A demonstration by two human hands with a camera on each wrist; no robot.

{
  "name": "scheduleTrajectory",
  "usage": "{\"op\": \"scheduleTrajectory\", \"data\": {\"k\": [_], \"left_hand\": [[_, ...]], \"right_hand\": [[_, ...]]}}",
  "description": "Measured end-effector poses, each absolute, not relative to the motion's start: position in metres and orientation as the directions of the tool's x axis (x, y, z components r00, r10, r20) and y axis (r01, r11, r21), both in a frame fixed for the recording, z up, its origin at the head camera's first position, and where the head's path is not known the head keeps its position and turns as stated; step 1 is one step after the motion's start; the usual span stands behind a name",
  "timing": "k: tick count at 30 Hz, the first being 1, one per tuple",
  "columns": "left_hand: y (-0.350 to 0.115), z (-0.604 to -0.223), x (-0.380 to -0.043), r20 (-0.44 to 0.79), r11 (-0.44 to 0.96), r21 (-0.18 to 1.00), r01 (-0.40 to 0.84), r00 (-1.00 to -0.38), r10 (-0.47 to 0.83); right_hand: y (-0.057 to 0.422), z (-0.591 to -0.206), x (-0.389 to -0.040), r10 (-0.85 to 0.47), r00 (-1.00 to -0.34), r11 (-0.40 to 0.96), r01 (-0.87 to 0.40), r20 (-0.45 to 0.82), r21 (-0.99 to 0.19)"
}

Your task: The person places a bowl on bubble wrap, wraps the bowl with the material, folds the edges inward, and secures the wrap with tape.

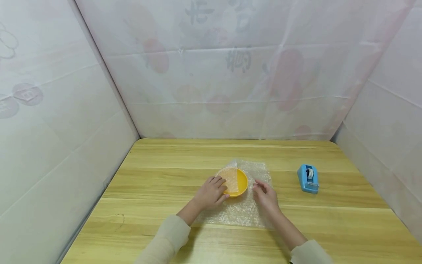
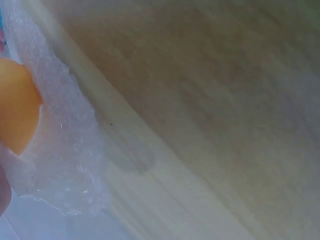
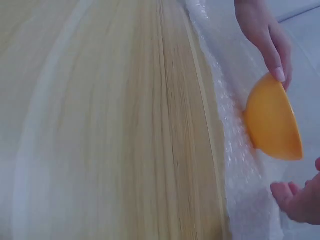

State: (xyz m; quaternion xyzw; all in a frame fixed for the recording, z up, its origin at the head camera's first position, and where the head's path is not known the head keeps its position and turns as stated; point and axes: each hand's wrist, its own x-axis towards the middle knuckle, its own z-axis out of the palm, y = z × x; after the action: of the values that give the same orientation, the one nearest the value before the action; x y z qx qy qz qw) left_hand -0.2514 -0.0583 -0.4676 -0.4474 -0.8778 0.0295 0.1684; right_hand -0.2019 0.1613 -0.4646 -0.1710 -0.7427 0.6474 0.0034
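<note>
While left hand [image 1: 211,191] grips yellow bowl [image 1: 243,182], right hand [image 1: 267,198] loosely curled; bowl between hands

Left hand [image 1: 210,193] — pinches yellow bowl [image 1: 243,181] at left side; right hand [image 1: 267,198] — just right of bowl, fingers loosely bent.

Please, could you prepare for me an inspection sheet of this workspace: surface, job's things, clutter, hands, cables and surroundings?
Surface: wooden table, light, with visible grain.
Job's things: yellow bowl, opening upward, on bubble wrap; a flap of the wrap covers the bowl's left part.
Clutter: nothing seen, apart from a blue tape dispenser standing apart, right of the wrap.
Hands: left hand pinches the bowl's rim; right hand is beside the bowl, not touching it, thumb and fingers apart.
Cables: nothing seen.
Surroundings: pale sheeting with faint printed patterns on three sides.
</note>
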Motion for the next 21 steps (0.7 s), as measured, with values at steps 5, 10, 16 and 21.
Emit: {"op": "scheduleTrajectory", "data": {"k": [5, 10, 16, 21], "left_hand": [[-0.057, -0.469, -0.250, 0.287, 0.610, -0.204, 0.766, -0.549, 0.785], [-0.056, -0.468, -0.249, 0.291, 0.630, -0.206, 0.749, -0.568, 0.770], [-0.055, -0.469, -0.248, 0.298, 0.635, -0.209, 0.744, -0.570, 0.766], [-0.054, -0.469, -0.248, 0.287, 0.641, -0.191, 0.743, -0.582, 0.761]], "right_hand": [[0.184, -0.453, -0.187, 0.282, -0.931, 0.267, 0.308, -0.232, -0.913], [0.207, -0.448, -0.178, 0.245, -0.899, 0.246, 0.421, -0.364, -0.873], [0.227, -0.448, -0.169, 0.107, -0.870, 0.097, 0.491, -0.482, -0.866], [0.235, -0.450, -0.165, 0.039, -0.849, -0.009, 0.526, -0.526, -0.850]]}}
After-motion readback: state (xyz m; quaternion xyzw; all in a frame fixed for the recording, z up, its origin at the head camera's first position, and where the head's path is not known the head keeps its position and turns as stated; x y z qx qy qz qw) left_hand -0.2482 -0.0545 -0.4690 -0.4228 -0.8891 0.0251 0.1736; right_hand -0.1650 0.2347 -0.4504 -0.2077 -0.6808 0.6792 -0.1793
